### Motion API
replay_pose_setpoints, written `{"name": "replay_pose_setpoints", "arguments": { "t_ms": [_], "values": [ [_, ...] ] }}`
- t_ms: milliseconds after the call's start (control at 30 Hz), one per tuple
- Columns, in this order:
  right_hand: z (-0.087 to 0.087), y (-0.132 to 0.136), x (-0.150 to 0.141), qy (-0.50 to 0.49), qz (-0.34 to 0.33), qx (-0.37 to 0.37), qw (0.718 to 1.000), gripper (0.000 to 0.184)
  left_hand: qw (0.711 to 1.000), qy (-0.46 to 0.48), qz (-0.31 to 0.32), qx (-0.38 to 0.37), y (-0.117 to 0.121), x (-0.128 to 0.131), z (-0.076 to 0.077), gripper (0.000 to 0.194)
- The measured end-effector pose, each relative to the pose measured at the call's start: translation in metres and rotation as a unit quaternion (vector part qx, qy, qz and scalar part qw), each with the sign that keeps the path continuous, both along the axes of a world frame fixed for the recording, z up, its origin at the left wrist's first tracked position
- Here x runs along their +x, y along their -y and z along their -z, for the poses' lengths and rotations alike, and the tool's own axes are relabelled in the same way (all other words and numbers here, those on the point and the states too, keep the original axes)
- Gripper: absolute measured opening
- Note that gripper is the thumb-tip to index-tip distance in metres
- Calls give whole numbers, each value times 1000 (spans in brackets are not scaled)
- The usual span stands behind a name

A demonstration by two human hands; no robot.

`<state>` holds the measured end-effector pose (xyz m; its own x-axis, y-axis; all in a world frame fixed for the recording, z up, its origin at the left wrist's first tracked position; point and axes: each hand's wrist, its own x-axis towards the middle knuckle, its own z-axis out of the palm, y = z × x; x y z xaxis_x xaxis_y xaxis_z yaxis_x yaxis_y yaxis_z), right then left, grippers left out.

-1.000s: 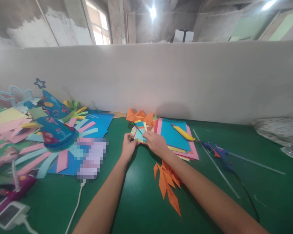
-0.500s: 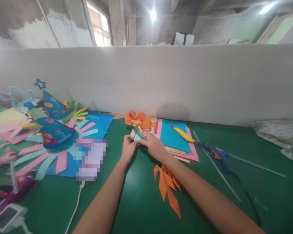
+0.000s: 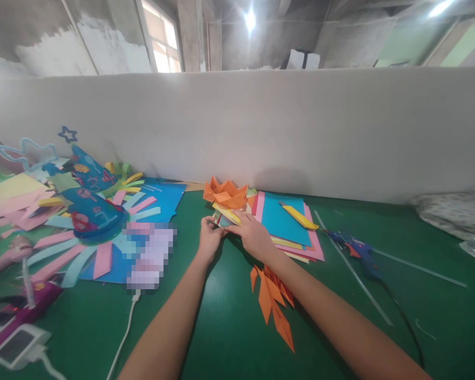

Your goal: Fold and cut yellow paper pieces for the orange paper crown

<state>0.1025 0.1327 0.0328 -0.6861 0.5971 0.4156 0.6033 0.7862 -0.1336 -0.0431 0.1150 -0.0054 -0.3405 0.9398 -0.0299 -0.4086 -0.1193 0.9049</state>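
Observation:
A small stack of coloured paper sheets (image 3: 228, 215) is between my hands, its top sheet pale yellow. My left hand (image 3: 209, 241) pinches the stack's near left corner. My right hand (image 3: 256, 237) is on its right side, thumb stretched toward the left hand and fingers on the paper. Just behind the stack stands a folded orange paper piece (image 3: 225, 193) with pointed tips, like a crown or flower. Folded orange paper diamonds (image 3: 275, 303) lie below my right forearm.
Right of my hands, a yellow utility knife (image 3: 300, 217) lies on coloured sheets (image 3: 283, 219). Farther right are a blue glue gun (image 3: 358, 252) and clear glue sticks (image 3: 352, 266). Decorated cone hats (image 3: 98, 214) stand left. Another person's hand (image 3: 19, 249) shows at the left edge.
The sheets, showing fanned red and blue edges before, now show a pale yellow sheet on top. My fingers have shifted slightly on them. The view has moved a little.

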Motion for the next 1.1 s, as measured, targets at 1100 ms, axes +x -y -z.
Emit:
{"name": "replay_pose_setpoints", "arguments": {
  "t_ms": [1100],
  "values": [
    [3, -3, -3, -17, -24, 26, 999, 29, 1000, 5, 12, 11, 2, -1, -3, 50]
  ]
}}
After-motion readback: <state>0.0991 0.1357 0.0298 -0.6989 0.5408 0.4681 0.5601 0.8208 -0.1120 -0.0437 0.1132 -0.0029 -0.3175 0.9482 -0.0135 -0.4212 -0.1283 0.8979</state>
